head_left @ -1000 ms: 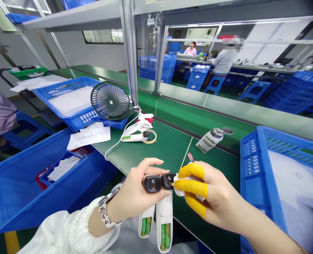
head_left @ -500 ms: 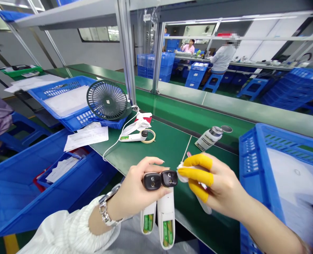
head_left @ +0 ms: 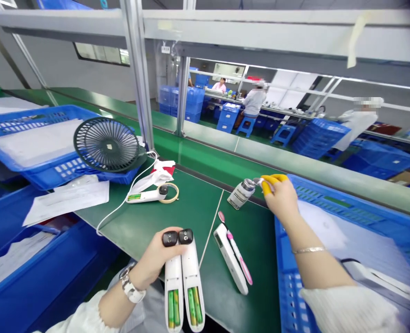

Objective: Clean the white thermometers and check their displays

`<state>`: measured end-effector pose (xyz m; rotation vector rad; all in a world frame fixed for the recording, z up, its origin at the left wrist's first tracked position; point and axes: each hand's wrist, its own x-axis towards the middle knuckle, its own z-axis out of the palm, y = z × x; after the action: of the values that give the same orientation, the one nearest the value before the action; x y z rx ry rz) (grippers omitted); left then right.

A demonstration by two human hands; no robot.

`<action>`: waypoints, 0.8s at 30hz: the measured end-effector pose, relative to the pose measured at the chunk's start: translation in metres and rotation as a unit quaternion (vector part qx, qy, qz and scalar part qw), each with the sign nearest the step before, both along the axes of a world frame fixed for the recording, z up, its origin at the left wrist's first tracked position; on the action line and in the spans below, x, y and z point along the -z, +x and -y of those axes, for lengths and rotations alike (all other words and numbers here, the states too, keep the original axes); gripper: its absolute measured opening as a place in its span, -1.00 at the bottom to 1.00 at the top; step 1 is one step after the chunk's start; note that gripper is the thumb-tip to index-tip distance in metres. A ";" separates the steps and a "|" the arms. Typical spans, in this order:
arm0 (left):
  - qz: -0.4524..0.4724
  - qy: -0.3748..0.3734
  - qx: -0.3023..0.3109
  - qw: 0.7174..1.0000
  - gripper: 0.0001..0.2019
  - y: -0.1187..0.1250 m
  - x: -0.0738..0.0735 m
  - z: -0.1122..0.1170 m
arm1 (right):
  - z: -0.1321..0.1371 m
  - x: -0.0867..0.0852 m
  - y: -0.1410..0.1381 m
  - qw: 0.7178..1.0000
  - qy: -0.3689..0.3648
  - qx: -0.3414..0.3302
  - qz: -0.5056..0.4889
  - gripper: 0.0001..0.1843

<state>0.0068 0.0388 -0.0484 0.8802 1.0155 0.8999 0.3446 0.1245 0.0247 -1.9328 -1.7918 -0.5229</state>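
My left hand is closed around two white infrared thermometers, the left one and the right one, side by side. Their black heads point up, and green batteries show in their open compartments. My right hand, with yellow finger cots, pinches a small white wad at the flipped-up lid of a labelled pump bottle. The fingers partly hide the wad. Between the hands, another white thermometer lies on the green bench beside a pink-and-white toothbrush.
A further thermometer lies against a tape roll. Behind it are a white cloth and a dark fan with a white cable. Blue baskets stand left and right. A metal post rises behind the bench.
My right hand has moved from beside the thermometer heads out to the bottle's lid, taking the white wad along. My left hand still holds both thermometers, now lower. The view has swung right.
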 end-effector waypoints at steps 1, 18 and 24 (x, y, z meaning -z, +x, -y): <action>0.042 -0.032 -0.017 0.998 -0.63 0.001 0.006 -0.002 | -0.001 0.001 0.000 1.000 -0.008 0.004 0.003 -0.62; -0.035 0.077 -0.012 0.996 -0.68 0.005 0.017 -0.002 | -0.003 0.011 -0.024 0.987 -0.128 0.051 0.080 -0.59; -0.064 0.087 -0.009 0.994 -0.66 0.001 0.021 -0.004 | -0.001 0.010 -0.027 0.986 -0.130 0.058 0.083 -0.57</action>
<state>0.0078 0.0427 -0.0689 1.0882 1.0674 0.9681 0.3178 0.1255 0.0149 -2.2396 -1.9409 -0.5242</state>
